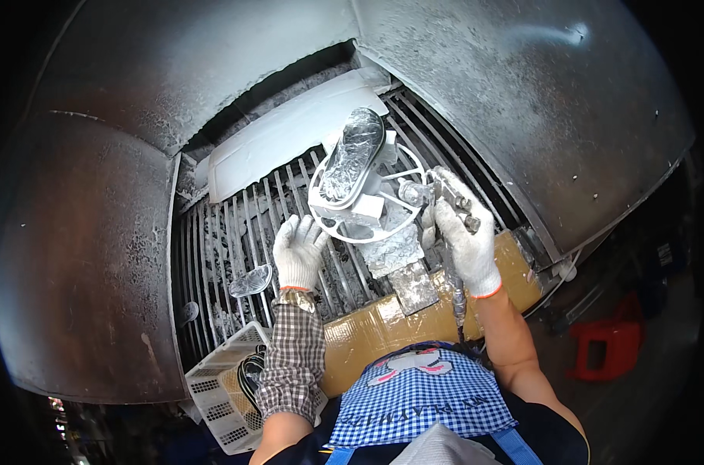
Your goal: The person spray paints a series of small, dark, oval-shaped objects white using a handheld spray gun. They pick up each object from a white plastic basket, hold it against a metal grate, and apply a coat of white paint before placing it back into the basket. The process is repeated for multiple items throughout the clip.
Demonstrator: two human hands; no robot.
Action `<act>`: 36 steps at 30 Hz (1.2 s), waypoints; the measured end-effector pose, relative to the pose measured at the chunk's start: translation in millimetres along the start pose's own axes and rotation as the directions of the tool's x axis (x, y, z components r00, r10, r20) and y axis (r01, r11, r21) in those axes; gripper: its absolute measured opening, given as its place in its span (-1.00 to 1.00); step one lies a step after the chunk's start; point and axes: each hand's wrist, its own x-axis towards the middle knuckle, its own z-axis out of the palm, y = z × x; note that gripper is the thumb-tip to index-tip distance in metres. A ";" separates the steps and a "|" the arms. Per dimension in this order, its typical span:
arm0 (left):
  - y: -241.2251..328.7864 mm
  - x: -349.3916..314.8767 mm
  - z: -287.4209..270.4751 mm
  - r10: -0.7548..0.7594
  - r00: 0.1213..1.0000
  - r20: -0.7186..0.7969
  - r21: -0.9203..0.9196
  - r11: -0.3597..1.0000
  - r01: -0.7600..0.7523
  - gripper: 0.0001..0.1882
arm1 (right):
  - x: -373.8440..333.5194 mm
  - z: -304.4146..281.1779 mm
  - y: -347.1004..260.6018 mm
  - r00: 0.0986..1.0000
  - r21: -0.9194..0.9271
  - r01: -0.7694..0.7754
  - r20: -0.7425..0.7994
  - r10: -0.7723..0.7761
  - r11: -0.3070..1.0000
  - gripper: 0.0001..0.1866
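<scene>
A black shoe sole (354, 159) with a pale rim, its face covered in clear crinkled film, rests tilted on white blocks. Those blocks sit on a round white spoked turntable (401, 225). Wearing a white knit glove, my left hand (298, 252) is at the turntable's left edge, fingers extended and fingertips at or very near its rim. My gloved right hand (469, 242) grips a whitened spray gun (449, 186) at the turntable's right side, its nozzle facing left toward the sole. A hose runs down from the gun.
Metal bars (247, 225) form a grate below, with an oval film-like piece (251, 281) on it. A white plastic basket (226, 418) holding dark soles stands lower left. A tape-covered brown board (367, 333) lines the near edge. Metal walls enclose the sides; a red stool (609, 345) is right.
</scene>
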 end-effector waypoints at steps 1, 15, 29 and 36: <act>0.9 1.6 -0.1 0.009 1.000 -0.003 0.018 1.000 -0.009 -0.51 | 1.3 -0.5 -0.9 1.000 0.005 -0.001 -0.002 0.001 1.000 -0.47; -65.3 -33.5 -3.8 -0.088 0.977 -0.196 -0.008 0.996 0.088 -0.72 | -18.4 14.8 -13.0 0.991 0.004 -0.104 0.088 0.104 0.995 -0.45; -82.0 -59.4 21.5 -0.276 0.960 0.050 -0.188 0.941 0.280 -0.35 | 2.9 10.1 -7.7 0.999 -0.054 -0.003 -0.047 0.001 0.999 -0.45; -68.0 -56.7 10.2 -0.255 0.965 0.058 -0.159 0.952 0.261 -0.26 | 7.8 1.4 -7.2 0.998 -0.030 0.004 -0.065 -0.006 1.000 -0.44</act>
